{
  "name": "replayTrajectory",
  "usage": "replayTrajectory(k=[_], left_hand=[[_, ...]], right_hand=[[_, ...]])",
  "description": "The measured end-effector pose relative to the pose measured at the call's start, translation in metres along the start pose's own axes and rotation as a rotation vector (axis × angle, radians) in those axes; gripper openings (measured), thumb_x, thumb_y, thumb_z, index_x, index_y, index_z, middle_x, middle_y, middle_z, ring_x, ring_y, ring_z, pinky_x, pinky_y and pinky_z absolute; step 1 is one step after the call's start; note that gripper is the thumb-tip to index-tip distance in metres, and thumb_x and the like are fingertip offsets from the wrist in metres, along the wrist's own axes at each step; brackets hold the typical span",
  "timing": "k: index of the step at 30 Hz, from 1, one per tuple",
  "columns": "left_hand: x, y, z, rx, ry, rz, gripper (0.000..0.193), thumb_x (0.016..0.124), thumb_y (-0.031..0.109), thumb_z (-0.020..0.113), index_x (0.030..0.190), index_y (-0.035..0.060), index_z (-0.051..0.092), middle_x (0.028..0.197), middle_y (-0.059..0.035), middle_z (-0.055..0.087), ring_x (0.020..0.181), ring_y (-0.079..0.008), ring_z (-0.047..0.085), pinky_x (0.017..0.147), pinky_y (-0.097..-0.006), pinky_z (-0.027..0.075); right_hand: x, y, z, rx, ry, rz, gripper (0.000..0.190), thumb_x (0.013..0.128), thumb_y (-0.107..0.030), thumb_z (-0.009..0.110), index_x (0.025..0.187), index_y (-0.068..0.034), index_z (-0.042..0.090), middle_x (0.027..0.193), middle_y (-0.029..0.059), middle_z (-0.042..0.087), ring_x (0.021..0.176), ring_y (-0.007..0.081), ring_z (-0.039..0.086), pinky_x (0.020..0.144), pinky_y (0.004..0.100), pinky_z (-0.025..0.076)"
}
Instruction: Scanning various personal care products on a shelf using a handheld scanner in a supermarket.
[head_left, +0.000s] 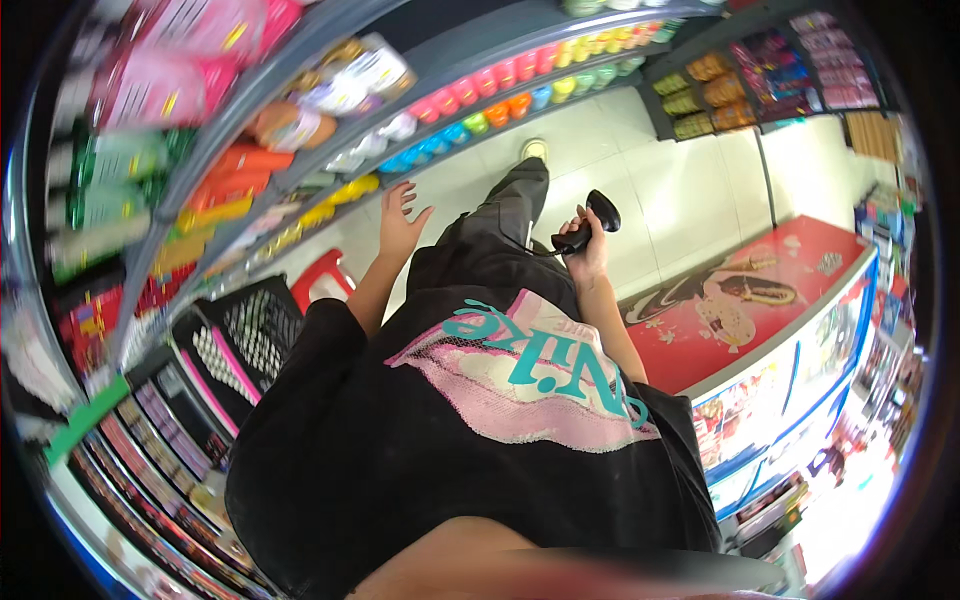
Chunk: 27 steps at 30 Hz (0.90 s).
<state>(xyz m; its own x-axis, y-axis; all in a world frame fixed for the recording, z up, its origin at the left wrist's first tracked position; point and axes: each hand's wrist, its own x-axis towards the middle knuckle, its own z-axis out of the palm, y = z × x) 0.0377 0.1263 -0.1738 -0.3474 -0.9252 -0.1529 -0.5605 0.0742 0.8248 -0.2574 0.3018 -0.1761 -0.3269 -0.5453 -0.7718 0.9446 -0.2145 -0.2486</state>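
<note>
My right hand (586, 244) is closed around the handle of a black handheld barcode scanner (602, 212), whose wide head sticks out beyond the fingers. A dark cable runs from the scanner's handle towards my black trousers (517, 199). My left hand (401, 217) is raised beside the lower shelves with its fingers apart, and it holds nothing. Nearest to it are blue containers (427, 150) and yellow ones (352, 191) in rows on the shelves. One light-coloured shoe (535, 150) shows on the tiled floor.
Shelving with pink packages (161, 86) and other bottles curves along my left. A red plastic stool (324, 276) and a black basket (262, 322) are at the lower left. On my right stands a red-sided freezer (705, 300) with ice-cream pictures. Packet racks (720, 90) stand ahead at the right.
</note>
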Motion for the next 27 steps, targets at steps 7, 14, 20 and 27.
replayTrajectory(k=[7,14,20,27], left_hand=[[-0.106,-0.050,-0.084,0.054,0.106,-0.063,0.056,0.075,0.016,0.077,0.122,0.0085,0.048,0.130,-0.0121,0.042,0.104,-0.0248,0.059,0.083,-0.0359,0.051],[-0.165,-0.088,-0.174,0.007,0.307,-0.115,0.057,0.077,0.012,0.076,0.125,0.0079,0.046,0.131,-0.0121,0.042,0.109,-0.0243,0.057,0.088,-0.0373,0.050],[-0.200,-0.131,-0.326,0.141,0.640,-0.008,0.037,0.081,0.004,0.068,0.115,0.0043,0.054,0.125,-0.0142,0.048,0.107,-0.0258,0.057,0.083,-0.0342,0.052],[-0.269,-0.287,-0.513,0.025,1.103,-0.376,0.018,0.090,0.007,0.057,0.107,0.0015,0.059,0.105,-0.0132,0.062,0.089,-0.0257,0.063,0.075,-0.0295,0.051]], right_hand=[[-0.044,0.087,0.009,-0.083,-0.035,0.153,0.018,0.090,-0.016,0.061,0.101,-0.003,0.055,0.070,0.0025,0.054,0.062,0.0122,0.053,0.069,0.0269,0.050],[-0.061,0.188,0.032,-0.301,-0.128,0.269,0.020,0.091,-0.017,0.060,0.104,-0.001,0.056,0.070,0.0022,0.054,0.061,0.0120,0.052,0.069,0.0265,0.050],[-0.070,0.312,0.070,-0.449,-0.170,0.328,0.018,0.090,-0.018,0.061,0.099,-0.004,0.057,0.071,0.0020,0.053,0.061,0.0110,0.051,0.069,0.0264,0.049],[-0.094,0.474,0.085,-0.561,-0.172,0.401,0.020,0.090,-0.018,0.060,0.102,-0.003,0.056,0.071,0.0020,0.053,0.062,0.0109,0.051,0.070,0.0265,0.048]])
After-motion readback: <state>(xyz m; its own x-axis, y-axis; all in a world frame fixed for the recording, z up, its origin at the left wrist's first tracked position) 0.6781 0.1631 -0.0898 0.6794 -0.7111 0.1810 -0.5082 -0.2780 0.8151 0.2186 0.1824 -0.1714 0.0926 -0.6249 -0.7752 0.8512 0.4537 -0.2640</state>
